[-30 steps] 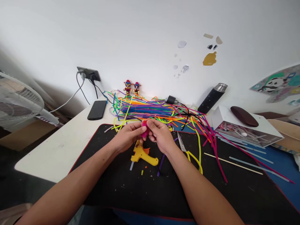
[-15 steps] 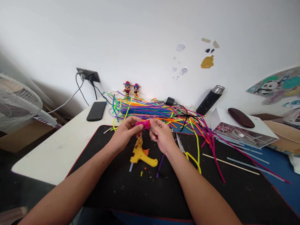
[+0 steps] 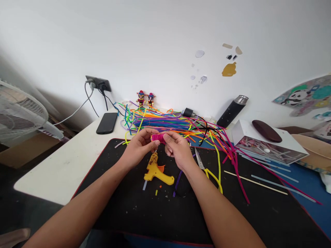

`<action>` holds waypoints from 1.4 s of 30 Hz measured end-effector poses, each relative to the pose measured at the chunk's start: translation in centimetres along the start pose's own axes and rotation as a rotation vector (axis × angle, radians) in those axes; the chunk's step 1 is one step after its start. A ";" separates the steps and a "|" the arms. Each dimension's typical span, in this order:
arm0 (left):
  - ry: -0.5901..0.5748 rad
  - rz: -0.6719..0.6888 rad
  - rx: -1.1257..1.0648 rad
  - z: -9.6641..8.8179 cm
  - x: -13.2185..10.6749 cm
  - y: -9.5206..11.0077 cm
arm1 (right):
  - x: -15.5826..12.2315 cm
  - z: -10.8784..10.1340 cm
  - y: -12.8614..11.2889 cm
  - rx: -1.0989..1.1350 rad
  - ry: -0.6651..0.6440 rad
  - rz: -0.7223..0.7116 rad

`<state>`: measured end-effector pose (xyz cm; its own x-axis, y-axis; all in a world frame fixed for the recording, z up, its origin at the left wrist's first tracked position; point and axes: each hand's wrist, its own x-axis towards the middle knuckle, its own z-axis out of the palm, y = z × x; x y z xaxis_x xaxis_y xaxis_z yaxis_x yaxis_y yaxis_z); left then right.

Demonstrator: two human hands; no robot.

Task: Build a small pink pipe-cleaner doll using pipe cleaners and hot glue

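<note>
Between my two hands is a small magenta piece of wound pipe cleaner [image 3: 158, 138], held above the black mat. My left hand [image 3: 141, 145] pinches its left end with thumb and fingers. On its right end the thumb and fingers of my right hand [image 3: 178, 148] are closed, hiding part of it. Just below lies a yellow hot glue gun [image 3: 158, 174] with an orange trigger, its nozzle pointing up toward my left fingers. A pair of scissors with yellow handles [image 3: 207, 168] rests beside my right wrist.
A heap of coloured pipe cleaners [image 3: 160, 120] lies along the wall, with two small figures [image 3: 145, 99] behind it. A phone [image 3: 107, 123] sits at left. At right are a black thermos [image 3: 232, 112], a white box [image 3: 269, 141], a wooden stick [image 3: 256, 182] and glue sticks [image 3: 281, 187].
The magenta piece has turned in my fingers; the red-orange part at its right end no longer shows. My right fingers have shifted slightly along it. The view has moved a little.
</note>
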<state>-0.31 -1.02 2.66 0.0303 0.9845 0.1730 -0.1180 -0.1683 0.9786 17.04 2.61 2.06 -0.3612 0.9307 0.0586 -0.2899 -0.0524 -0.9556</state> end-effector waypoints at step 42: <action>-0.018 -0.023 -0.094 -0.7 0.3 -0.8 | -0.5 0.1 0.7 -0.418 -0.005 -0.140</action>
<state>-0.89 -0.53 1.89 0.0517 0.9869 0.1529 -0.2098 -0.1389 0.9678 16.96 2.11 1.42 -0.3484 0.9166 0.1959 0.0471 0.2258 -0.9730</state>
